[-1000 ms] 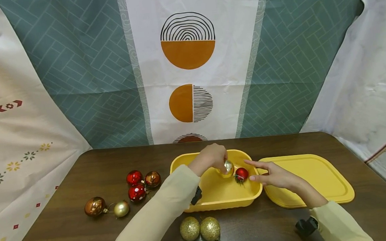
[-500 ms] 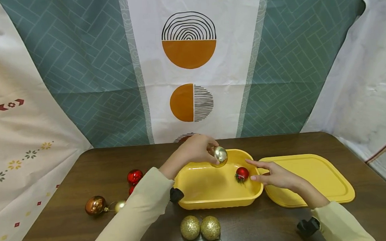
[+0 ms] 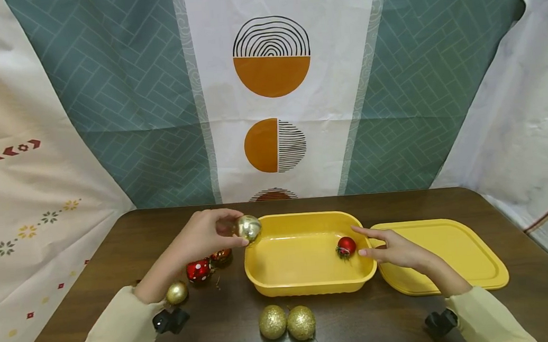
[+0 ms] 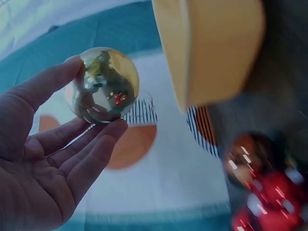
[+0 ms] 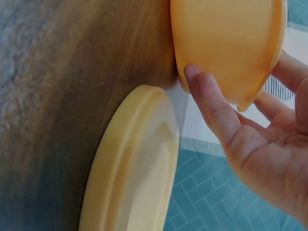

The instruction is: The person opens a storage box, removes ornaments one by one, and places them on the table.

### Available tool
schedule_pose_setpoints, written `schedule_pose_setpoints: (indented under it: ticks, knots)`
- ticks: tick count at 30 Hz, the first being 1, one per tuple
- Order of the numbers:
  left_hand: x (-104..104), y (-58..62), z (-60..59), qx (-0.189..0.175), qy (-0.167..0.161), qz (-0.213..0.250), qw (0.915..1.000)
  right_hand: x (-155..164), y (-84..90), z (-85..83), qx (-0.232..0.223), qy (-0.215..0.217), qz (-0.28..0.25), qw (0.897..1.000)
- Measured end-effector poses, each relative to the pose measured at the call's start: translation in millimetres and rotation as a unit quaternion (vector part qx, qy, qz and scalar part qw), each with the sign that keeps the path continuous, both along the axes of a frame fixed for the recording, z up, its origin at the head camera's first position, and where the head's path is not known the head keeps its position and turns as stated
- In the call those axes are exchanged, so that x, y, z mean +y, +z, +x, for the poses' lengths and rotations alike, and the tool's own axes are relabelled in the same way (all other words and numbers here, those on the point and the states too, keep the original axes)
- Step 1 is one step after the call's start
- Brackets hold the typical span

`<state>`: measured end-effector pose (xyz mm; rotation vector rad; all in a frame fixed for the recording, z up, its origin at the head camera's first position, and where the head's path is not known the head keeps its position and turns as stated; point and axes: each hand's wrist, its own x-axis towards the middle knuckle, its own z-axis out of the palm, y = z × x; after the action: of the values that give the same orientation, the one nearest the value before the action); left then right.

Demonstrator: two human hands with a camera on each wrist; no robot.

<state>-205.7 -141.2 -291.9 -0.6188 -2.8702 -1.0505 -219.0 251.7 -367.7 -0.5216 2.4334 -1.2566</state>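
1. Nearest to me, two glittered gold baubles (image 3: 287, 322) lie touching on the table (image 3: 391, 205), just in front of the yellow tub (image 3: 311, 286). Only the head view shows them.
2. My sleeves are cut off by the lower edge of the head view; a dark strap object sits at each wrist, too small to make out.
3. By my left forearm lie a small matt gold bauble (image 3: 176, 293), a red bauble with white dots (image 3: 197, 270) and a copper bauble (image 3: 221, 256), the last partly hidden behind my hand. In the left wrist view the red and copper ones appear only as blurred shapes.
4. My left hand (image 3: 202, 239) pinches the shiny gold bauble (image 3: 248, 228) between thumb and fingertips (image 4: 110, 130), held above the table just beside the tub's left rim. The left wrist view shows the open palm below it and reflections on its surface; the head view does not.
5. My right hand (image 3: 394, 250) rests with relaxed, nearly straight fingers against the tub's right end. The right wrist view shows the thumb (image 5: 211, 106) touching the outer wall under the rim, a contact the head view hides.
6. Inside the tub, near its right end, lies a small red bauble (image 3: 345, 246); neither wrist view shows it.
7. The yellow lid (image 3: 451, 248) lies flat, just right of the tub.
8. Farthest, patterned cloths (image 3: 273, 86) hang behind the table.
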Motion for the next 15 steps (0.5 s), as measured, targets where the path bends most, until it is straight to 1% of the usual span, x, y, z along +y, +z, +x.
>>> schedule_pose_setpoints:
  ticks: [5,9,15]
  knots:
    - [-38,-9.5,22.9,0.004,0.063,0.02,0.9978,0,0.4,-0.8,0.01,0.008,-0.002,1.0]
    - [-64,-15.1,40.1,0.006,0.104,0.026,0.9942,0,0.4,-1.0,0.01,0.011,-0.003,1.0]
    - [-98,-29.4,61.5,0.006,0.144,0.023,0.9893,1,0.3,-0.4,0.021,0.017,0.0,1.0]
